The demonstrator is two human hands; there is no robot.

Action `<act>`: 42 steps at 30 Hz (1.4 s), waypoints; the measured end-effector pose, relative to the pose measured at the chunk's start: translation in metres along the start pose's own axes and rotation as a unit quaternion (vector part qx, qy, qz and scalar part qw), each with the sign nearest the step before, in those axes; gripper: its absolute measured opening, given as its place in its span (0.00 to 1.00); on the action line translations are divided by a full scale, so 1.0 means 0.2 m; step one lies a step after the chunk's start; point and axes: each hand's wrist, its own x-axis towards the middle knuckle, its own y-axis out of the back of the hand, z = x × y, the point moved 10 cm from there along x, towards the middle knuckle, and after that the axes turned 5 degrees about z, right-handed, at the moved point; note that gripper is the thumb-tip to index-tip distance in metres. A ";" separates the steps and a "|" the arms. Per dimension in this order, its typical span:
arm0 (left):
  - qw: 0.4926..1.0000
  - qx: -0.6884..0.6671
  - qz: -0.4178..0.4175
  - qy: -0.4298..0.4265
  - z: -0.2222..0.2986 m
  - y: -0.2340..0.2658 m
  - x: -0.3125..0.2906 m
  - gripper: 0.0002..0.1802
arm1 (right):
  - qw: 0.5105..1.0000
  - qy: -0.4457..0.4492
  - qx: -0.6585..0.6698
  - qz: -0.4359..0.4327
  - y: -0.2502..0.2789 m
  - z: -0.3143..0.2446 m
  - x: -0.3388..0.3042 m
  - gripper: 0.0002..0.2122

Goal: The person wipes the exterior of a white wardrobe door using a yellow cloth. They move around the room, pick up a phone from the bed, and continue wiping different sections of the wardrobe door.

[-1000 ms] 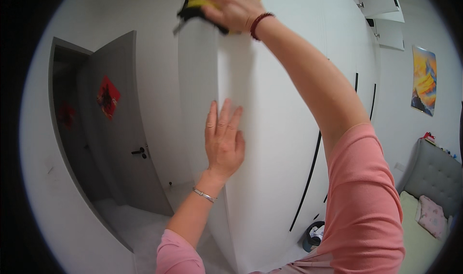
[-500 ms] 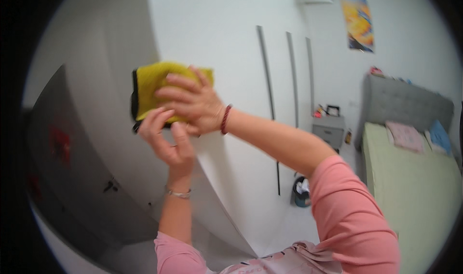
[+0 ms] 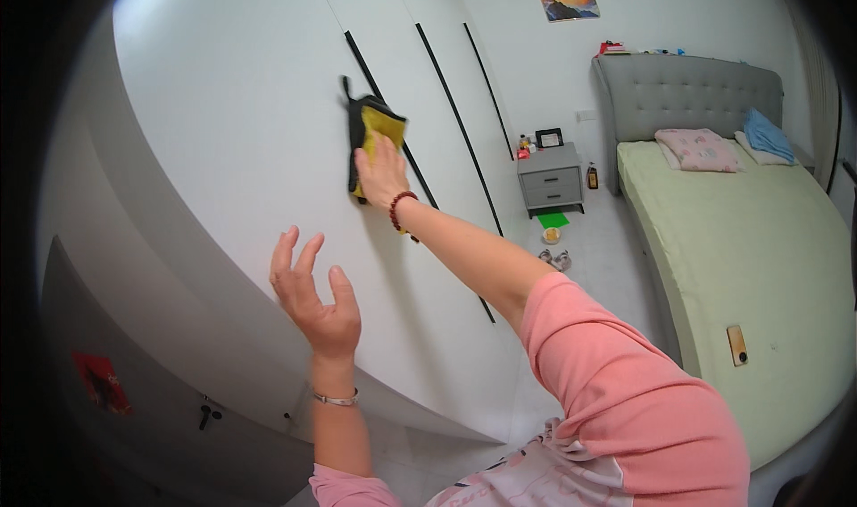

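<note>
My right hand (image 3: 382, 173) presses a yellow cloth with a dark edge (image 3: 372, 129) flat against the white wardrobe door (image 3: 232, 123), next to a long black handle strip (image 3: 386, 110). My left hand (image 3: 316, 295) is raised lower down in front of the same door, fingers spread, holding nothing; whether it touches the door I cannot tell. A bracelet sits on each wrist.
A grey room door (image 3: 134, 391) stands at lower left. At the far wall is a grey nightstand (image 3: 552, 178) with small items, and slippers (image 3: 555, 259) lie on the floor. A bed with a green sheet (image 3: 750, 266) and grey headboard fills the right side.
My right hand has slid the cloth rightward across the wardrobe front toward the black handle. My left hand has come away from the cloth and now hangs open lower down.
</note>
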 end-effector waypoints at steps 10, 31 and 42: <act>0.986 -0.046 -0.018 0.157 -0.23 -0.61 0.06 0.25 | 0.957 0.281 0.057 -0.043 0.01 -0.62 0.35 0.25; 0.947 0.316 -0.057 0.000 -0.40 -1.54 0.01 0.33 | 0.936 0.295 0.190 0.029 0.03 -0.04 0.75 0.17; 0.977 0.188 0.090 -0.049 -0.31 -1.58 0.01 0.25 | 0.979 0.149 -0.009 -0.141 -0.01 1.24 -0.08 0.21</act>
